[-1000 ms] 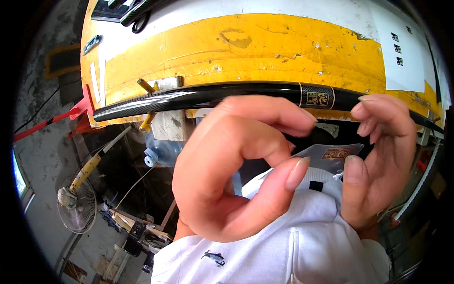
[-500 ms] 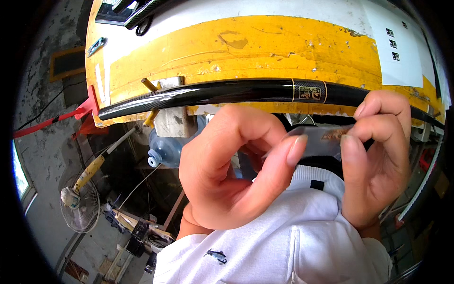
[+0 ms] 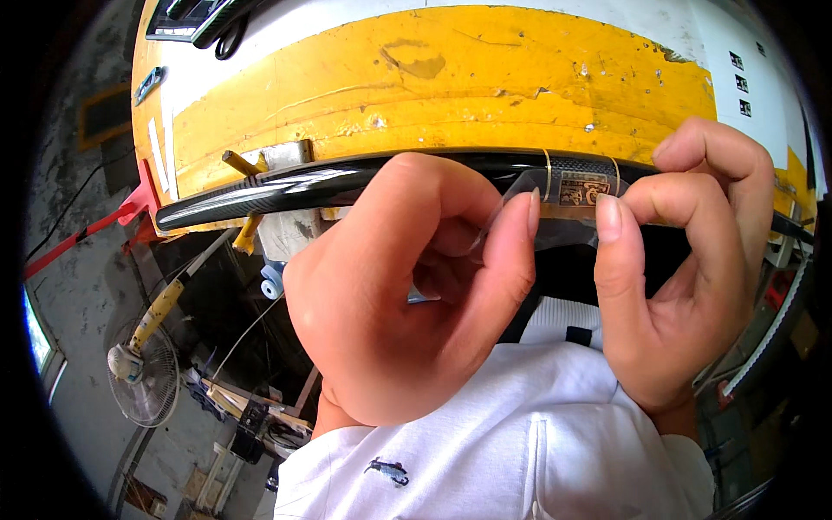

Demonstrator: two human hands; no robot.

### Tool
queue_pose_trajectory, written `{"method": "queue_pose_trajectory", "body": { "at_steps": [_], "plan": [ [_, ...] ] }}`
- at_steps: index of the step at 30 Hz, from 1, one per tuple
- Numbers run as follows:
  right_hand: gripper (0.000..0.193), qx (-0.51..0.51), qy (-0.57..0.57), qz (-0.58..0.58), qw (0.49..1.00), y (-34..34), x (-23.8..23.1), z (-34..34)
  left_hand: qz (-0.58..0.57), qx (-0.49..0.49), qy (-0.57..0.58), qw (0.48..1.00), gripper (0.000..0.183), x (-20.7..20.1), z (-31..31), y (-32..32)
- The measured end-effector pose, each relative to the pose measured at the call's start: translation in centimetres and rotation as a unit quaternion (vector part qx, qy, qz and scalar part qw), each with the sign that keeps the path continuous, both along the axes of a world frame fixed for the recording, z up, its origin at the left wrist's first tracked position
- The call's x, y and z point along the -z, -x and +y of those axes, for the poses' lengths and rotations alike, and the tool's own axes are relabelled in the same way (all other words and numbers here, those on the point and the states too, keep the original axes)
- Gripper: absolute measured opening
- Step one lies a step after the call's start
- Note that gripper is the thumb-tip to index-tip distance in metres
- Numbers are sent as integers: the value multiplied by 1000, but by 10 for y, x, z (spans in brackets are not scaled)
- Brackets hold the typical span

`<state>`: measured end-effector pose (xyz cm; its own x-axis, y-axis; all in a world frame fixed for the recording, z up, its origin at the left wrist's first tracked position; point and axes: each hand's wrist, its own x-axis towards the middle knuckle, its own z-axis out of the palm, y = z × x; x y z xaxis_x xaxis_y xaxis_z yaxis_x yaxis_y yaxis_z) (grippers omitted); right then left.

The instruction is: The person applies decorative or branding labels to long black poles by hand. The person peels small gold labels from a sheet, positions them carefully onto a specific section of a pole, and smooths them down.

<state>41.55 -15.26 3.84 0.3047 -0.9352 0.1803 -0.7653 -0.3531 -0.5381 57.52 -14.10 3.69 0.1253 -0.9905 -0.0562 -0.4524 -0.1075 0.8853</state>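
A strip of clear film is stretched between my two hands. My left hand pinches its left end between thumb and curled forefinger. At the other end, my right hand grips it between thumb and forefinger. Behind the film lies a glossy black rod with a dark weave and two thin gold rings. A gold decal shows between the rings, seen through or on the film; I cannot tell which. My left hand hides part of the rod.
Under the rod is a worn yellow-and-white table. A grey block with yellow pegs supports the rod's left part. A white sheet with small dark decals lies at right. A red clamp-like tool and a fan are left.
Both hands have moved up with the film, from below the rod to over its ringed part. The film now overlaps the rod between the gold rings. The view has shifted slightly.
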Motion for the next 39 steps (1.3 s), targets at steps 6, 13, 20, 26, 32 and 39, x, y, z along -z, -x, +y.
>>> {"method": "queue_pose_trajectory", "body": {
  "at_steps": [6, 13, 20, 26, 32, 39],
  "plan": [
    [13, -13, -26, 9, 1000, 2, 0, 0, -19, 13, 21, 1000, 14, 4, 1, -1],
    [13, -26, -24, 16, 999, 6, -2, -1, -26, 17, 22, 999, 13, 3, 0, -2],
    [13, -28, -31, 8, 999, 5, -2, -2, -29, 21, 13, 999, 14, 3, 0, -2],
    [13, -37, -22, 7, 999, 7, -1, -4, -34, 23, 6, 999, 14, 2, -2, -2],
    [14, -30, -15, -5, 999, 5, 1, -3, -25, 17, 6, 1000, 14, 2, -1, -1],
    [14, -15, -16, -28, 999, 3, 3, -2, -25, 14, 26, 999, 14, 5, 0, -1]
  ]
}}
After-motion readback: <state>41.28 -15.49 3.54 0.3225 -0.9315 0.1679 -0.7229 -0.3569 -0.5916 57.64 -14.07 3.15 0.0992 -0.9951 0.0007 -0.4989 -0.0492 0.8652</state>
